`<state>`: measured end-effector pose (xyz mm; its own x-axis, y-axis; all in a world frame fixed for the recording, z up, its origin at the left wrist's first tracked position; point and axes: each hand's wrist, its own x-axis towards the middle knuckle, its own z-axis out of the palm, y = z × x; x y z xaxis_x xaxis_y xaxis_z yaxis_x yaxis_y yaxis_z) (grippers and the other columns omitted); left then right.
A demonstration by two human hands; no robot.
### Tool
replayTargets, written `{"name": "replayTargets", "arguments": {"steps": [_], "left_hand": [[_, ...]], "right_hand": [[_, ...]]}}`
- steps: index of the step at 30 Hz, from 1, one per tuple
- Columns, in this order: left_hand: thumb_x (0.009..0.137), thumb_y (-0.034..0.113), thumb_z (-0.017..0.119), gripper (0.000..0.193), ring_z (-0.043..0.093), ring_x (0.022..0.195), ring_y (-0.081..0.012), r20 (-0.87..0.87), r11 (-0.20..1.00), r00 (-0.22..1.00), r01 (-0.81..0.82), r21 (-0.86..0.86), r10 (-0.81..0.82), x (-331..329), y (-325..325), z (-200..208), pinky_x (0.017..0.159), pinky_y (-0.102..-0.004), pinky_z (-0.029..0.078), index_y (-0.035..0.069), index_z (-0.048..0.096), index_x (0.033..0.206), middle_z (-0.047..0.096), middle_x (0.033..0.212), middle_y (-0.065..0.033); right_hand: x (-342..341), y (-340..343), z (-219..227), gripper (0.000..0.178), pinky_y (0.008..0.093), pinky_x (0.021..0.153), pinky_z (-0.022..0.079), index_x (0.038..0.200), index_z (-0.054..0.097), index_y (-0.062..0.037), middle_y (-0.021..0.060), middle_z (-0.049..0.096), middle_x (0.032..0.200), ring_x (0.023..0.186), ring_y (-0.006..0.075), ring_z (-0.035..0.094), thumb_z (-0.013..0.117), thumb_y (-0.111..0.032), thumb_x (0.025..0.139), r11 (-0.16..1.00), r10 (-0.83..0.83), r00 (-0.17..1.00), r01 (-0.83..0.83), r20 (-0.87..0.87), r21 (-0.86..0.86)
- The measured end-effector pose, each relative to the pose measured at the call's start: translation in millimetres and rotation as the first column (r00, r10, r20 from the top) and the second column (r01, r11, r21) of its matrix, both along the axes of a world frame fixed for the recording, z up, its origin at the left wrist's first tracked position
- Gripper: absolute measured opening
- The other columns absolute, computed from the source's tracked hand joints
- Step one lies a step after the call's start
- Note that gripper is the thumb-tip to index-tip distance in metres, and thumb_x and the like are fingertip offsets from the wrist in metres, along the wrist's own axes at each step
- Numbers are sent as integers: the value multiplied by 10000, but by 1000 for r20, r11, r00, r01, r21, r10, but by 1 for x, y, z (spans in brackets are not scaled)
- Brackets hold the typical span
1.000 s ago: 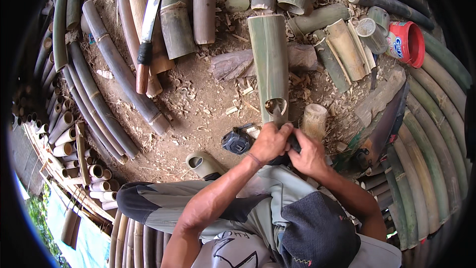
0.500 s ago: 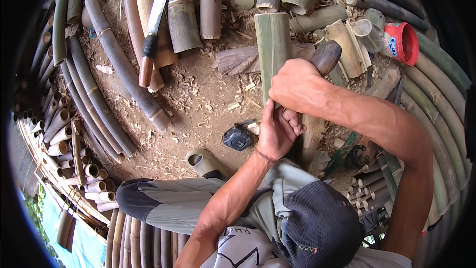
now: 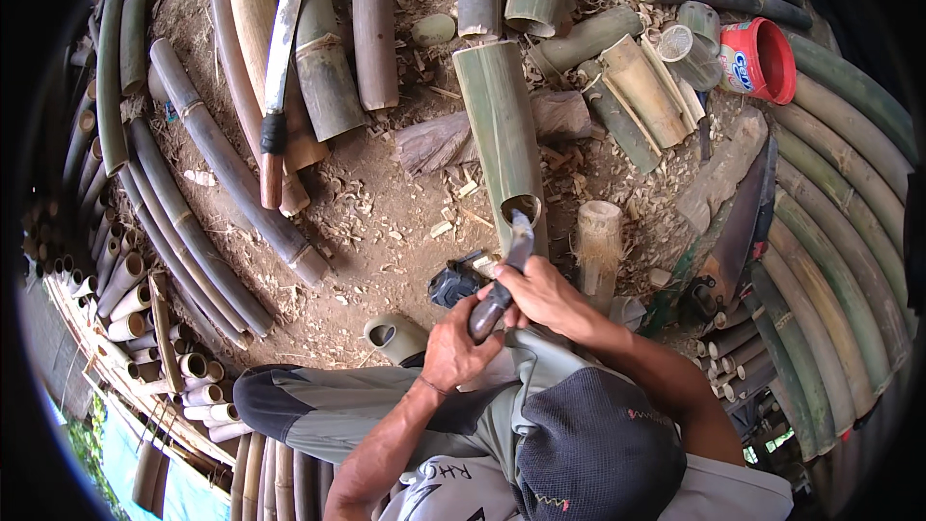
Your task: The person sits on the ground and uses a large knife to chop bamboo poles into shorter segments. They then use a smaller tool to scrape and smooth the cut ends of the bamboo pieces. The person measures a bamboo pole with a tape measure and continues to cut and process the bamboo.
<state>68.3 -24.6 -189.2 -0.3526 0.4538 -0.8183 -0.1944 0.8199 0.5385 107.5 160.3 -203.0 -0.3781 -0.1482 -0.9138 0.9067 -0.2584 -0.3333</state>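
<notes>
A length of green bamboo (image 3: 497, 125) points away from me, with a hole cut in its side near its close end. Its lower end is hidden behind my hands and legs. The blade tip of a knife (image 3: 522, 239) with a dark handle meets that hole. My right hand (image 3: 540, 297) is closed on the knife where handle and blade join. Around the handle's butt end, nearer my body, my left hand (image 3: 455, 345) is wrapped.
A black tape measure (image 3: 457, 280) lies left of the bamboo. An upright cut log (image 3: 600, 236) stands at right. A machete (image 3: 280, 87) rests on poles at far left. Split bamboo (image 3: 644, 92) and a red tub (image 3: 759, 60) are at back right, with chips scattered over the dirt.
The knife has swung round, its handle now toward me and its blade at the hole. My right hand has come down and nearer; my left has moved back onto the handle. The hole is now uncovered.
</notes>
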Motion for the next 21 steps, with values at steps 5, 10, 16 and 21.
{"name": "replayTargets", "arguments": {"steps": [5,10,16,21], "left_hand": [[710,283,804,450,733,789,-253,-204,985,971,94,-142,-122,-79,6,4,733,-357,575,18,704,1060,724,853,-188],[683,253,733,251,685,648,-320,-451,803,674,556,-212,-586,-148,67,46,655,-416,554,74,703,857,691,717,-137],[796,155,685,104,698,633,-212,-459,294,116,894,-338,-881,-152,182,75,546,-352,533,107,709,707,693,690,-79],[868,179,678,189,679,614,-163,-385,85,-80,915,-394,-919,-148,191,101,507,-294,503,118,682,689,676,664,-25]], "right_hand": [[-31,-27,-20,388,314,505,568,966,613,133,212,669,783,621,247,692,459,-220,1004,928,-371,918,363,-140,-78],[-44,-2,3,384,341,588,594,939,603,73,191,681,830,681,266,705,442,-269,1005,540,-788,609,755,92,-371],[-8,13,-11,337,341,628,574,1061,629,-57,121,701,860,706,243,696,379,-280,1031,-83,-900,138,877,414,-472],[0,-2,-14,433,350,671,570,1174,618,-98,102,724,917,768,229,700,327,-397,1057,-54,-897,201,834,394,-549]]}}
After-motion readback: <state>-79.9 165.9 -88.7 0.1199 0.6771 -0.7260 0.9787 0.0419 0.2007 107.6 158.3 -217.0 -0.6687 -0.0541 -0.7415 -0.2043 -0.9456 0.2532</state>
